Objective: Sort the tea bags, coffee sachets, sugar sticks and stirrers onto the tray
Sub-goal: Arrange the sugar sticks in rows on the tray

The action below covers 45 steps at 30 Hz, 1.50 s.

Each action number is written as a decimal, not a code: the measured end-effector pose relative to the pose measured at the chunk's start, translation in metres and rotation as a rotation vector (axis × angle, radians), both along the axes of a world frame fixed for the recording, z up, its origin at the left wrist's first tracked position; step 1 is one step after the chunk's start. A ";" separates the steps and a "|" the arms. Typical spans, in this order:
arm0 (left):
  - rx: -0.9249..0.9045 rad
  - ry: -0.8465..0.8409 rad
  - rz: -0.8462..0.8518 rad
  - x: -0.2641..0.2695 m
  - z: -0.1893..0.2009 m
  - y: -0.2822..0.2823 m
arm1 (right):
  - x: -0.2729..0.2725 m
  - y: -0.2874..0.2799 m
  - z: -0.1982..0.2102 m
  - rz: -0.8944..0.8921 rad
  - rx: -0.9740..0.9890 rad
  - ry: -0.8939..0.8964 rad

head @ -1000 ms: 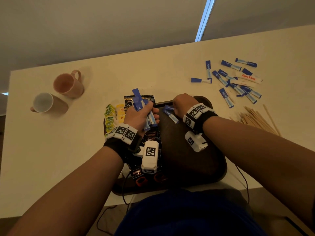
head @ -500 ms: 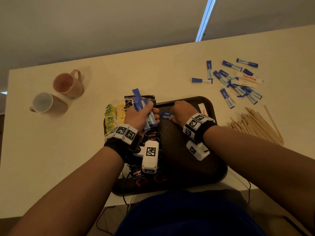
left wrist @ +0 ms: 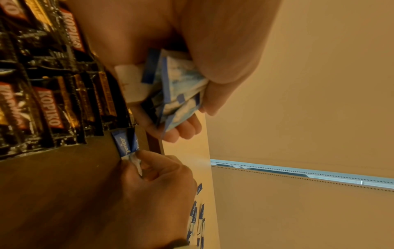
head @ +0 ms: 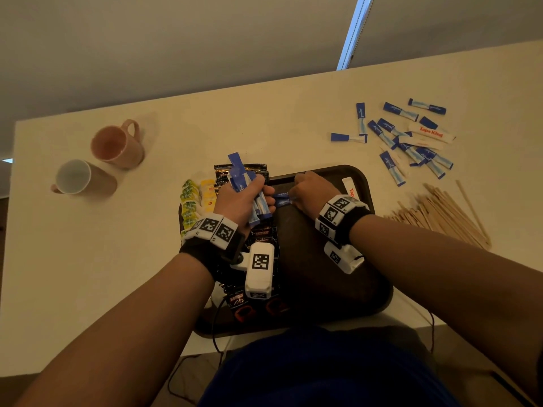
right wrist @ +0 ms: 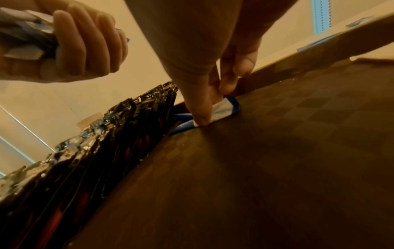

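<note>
Gripping a fanned bundle of blue sugar sticks (head: 245,190), the left hand (head: 239,202) sits at frame centre over the far left part of the dark tray (head: 329,289), fingers curled tight round the bundle. Right hand (head: 313,190), just right of it, pinches two blue sugar sticks (head: 281,198) between thumb and fingertips (right wrist: 202,118), pressing them down on the tray floor next to the coffee row; exact count under the fingers looks like two, hard to confirm. Black coffee sachets (head: 264,235) stand packed in a row along the tray's left-centre. Yellow-green tea bags (head: 191,205) line the tray's left edge. One white sugar stick with red print (head: 349,188) lies near the tray's far right corner. Loose blue and white sugar sticks (head: 408,139) are scattered on the table (head: 88,274) in the upper right of the head view, well apart from the tray. Wooden stirrers (head: 440,214) are piled on the table right of the tray. Pink mug (head: 117,145) and grey mug (head: 79,177) sit side by side at the upper left.
</note>
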<state>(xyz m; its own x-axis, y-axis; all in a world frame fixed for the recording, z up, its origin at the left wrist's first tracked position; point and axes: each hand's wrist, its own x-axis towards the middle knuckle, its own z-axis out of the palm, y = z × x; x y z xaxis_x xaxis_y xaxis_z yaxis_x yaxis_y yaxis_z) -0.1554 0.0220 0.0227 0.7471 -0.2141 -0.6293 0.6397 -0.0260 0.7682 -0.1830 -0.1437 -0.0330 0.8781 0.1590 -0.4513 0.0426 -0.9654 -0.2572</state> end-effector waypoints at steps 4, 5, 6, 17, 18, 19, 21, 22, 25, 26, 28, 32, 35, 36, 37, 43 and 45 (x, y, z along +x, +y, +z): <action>0.006 -0.004 0.006 0.001 0.001 0.001 | 0.009 0.003 0.000 0.013 -0.021 -0.051; 0.008 -0.008 0.006 0.001 0.001 0.002 | 0.011 0.003 -0.001 0.021 -0.023 -0.062; 0.009 -0.013 0.006 0.002 0.001 0.002 | 0.012 0.004 -0.001 0.027 -0.024 -0.076; -0.031 0.015 -0.017 -0.002 -0.001 0.002 | 0.003 -0.005 0.005 0.000 0.004 -0.079; -0.033 0.018 -0.015 -0.003 -0.001 0.002 | 0.002 -0.007 0.005 0.007 -0.011 -0.066; -0.035 0.021 -0.014 -0.004 -0.001 0.002 | 0.002 -0.006 0.004 0.008 -0.019 -0.053; -0.044 0.030 -0.017 -0.005 0.000 0.001 | 0.003 -0.005 0.005 -0.015 -0.008 -0.038; -0.050 0.039 -0.020 -0.006 0.000 0.002 | 0.003 -0.004 0.007 -0.034 0.012 -0.040; -0.077 0.071 -0.035 -0.009 0.001 0.003 | 0.004 -0.002 0.018 -0.156 0.172 -0.095; -0.084 0.078 -0.045 -0.009 0.002 0.004 | 0.003 -0.001 0.024 -0.224 0.264 -0.144; -0.097 0.080 -0.082 -0.010 0.004 0.004 | 0.003 -0.001 0.039 -0.380 0.468 -0.262; -0.122 0.083 -0.256 -0.011 0.009 0.004 | 0.006 -0.006 0.062 -0.482 0.710 -0.217; -0.146 0.084 -0.361 -0.013 0.012 0.004 | 0.006 -0.011 0.071 -0.399 0.746 -0.088; -0.153 0.085 -0.376 -0.014 0.013 0.003 | 0.006 -0.014 0.073 -0.393 0.764 -0.061; -0.159 0.085 -0.382 -0.016 0.014 0.003 | 0.004 -0.016 0.074 -0.392 0.785 -0.043; -0.142 0.059 -0.391 -0.021 0.014 0.002 | -0.006 -0.020 0.077 -0.417 0.810 -0.030; -0.137 0.065 -0.378 -0.023 0.013 0.002 | -0.007 -0.021 0.077 -0.435 0.785 -0.050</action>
<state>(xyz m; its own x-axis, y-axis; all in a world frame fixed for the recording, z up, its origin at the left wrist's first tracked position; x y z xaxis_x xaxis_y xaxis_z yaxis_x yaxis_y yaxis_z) -0.1783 0.0239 0.0354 0.5595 -0.5510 -0.6192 0.6520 -0.1686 0.7392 -0.1900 -0.1644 0.0440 0.9483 0.0545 -0.3126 -0.2570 -0.4459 -0.8574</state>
